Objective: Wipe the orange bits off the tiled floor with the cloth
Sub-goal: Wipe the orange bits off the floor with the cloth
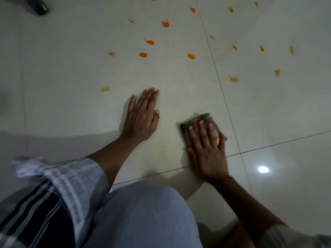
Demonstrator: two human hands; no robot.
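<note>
Orange bits (165, 24) dot the pale glossy tiled floor (71, 77) across the upper frame; right hand (207, 149) presses flat on the dark folded cloth (200, 124) at centre-right, left hand (141, 115) lies spread and empty at centre.

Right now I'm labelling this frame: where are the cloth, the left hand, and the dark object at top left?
cloth (209, 120): head view, far edge beyond the fingers.
left hand (141, 117): head view, back of hand.
dark object (38, 6): head view, its middle.
</note>
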